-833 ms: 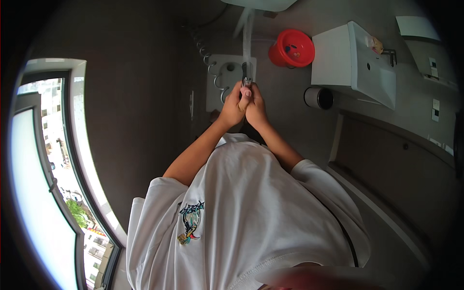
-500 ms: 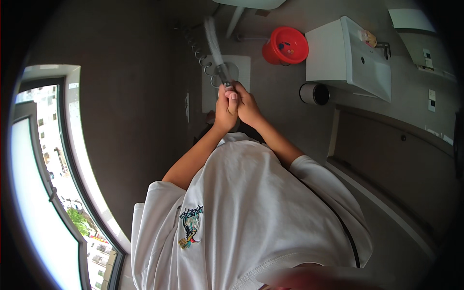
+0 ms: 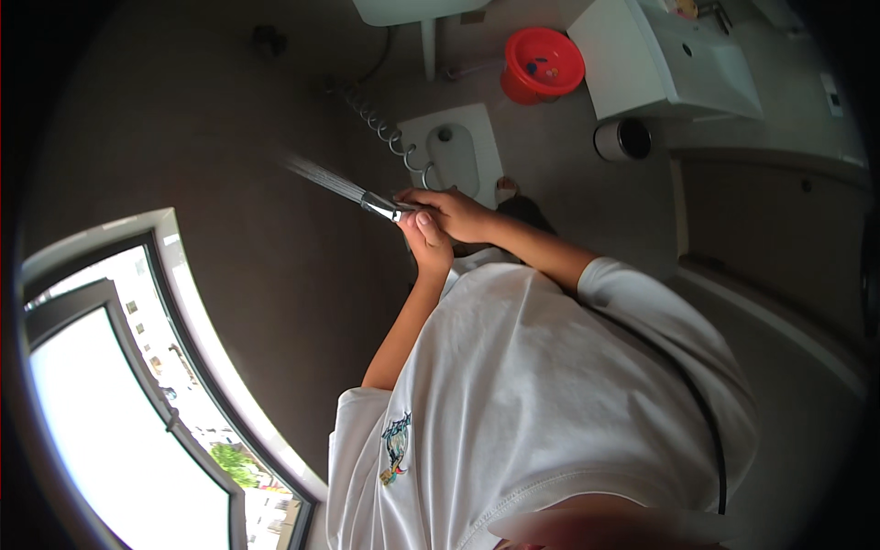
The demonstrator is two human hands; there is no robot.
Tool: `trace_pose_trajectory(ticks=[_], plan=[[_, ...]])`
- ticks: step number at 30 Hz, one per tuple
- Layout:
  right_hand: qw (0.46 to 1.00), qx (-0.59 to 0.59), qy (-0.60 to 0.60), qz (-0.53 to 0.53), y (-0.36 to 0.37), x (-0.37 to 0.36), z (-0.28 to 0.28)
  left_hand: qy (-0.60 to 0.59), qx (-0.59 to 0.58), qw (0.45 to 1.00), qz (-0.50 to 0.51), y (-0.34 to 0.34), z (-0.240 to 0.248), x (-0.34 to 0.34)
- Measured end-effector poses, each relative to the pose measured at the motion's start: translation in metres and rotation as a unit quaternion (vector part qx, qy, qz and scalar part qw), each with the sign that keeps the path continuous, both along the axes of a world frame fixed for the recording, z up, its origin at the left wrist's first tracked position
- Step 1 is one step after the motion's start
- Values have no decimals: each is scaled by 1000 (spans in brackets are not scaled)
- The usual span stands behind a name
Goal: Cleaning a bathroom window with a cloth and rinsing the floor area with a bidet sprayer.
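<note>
A silver spray nozzle [image 3: 381, 206] sits in both my hands, in front of my chest. My left hand [image 3: 427, 246] is closed around its rear from below, thumb raised. Fingers of my right hand [image 3: 456, 214] wrap over it from the other side; part of the grip is hidden between the palms. From the nozzle's tip a fan of water jets [image 3: 321, 177] shoots left toward the dark wall. A coiled hose [image 3: 394, 137] hangs from the wall and runs down behind my hands.
Ahead lies a white squat toilet [image 3: 456, 156] in the floor. Beyond it are a red bucket [image 3: 543, 66] with small items inside, a white washbasin cabinet [image 3: 632, 64] and a bin [image 3: 622, 140]. An open window [image 3: 137, 385] is at left; a white basin [image 3: 417, 9] is at the far end.
Both hands have swung the spray nozzle from pointing ahead, over the squat toilet, round to the left. Its water now goes toward the left wall. My view and body have turned left too.
</note>
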State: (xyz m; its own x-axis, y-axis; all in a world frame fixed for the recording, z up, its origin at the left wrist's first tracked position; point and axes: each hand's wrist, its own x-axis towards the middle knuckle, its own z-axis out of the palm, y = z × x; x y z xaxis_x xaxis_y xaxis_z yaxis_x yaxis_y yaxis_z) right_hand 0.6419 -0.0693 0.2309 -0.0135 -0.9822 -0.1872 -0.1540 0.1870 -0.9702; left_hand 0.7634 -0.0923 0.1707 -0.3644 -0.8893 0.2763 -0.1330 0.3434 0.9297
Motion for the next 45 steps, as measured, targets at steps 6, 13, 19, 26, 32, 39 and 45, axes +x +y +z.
trace_pose_trajectory(ticks=[6, 13, 19, 26, 32, 39, 45], plan=[[998, -24, -35, 41, -12, -42, -4, 15, 47, 998, 30, -2, -1, -34], [976, 29, -99, 192, -40, -130, -13, 47, 159, 982, 90, -2, -7, -97], [914, 159, -234, 289, -77, -194, -4, 204, 350, 899, 168, -2, 29, -166], [886, 119, -171, 414, -106, -193, 3, 226, 372, 877, 201, -5, 58, -166], [901, -90, -62, 419, -97, -173, -2, 253, 325, 870, 270, 5, 62, -160], [855, -48, -35, 516, -92, -160, 9, 353, 290, 833, 312, 36, 57, -164], [818, -57, -9, 572, -86, -145, -3, 368, 175, 836, 367, 58, 37, -174]])
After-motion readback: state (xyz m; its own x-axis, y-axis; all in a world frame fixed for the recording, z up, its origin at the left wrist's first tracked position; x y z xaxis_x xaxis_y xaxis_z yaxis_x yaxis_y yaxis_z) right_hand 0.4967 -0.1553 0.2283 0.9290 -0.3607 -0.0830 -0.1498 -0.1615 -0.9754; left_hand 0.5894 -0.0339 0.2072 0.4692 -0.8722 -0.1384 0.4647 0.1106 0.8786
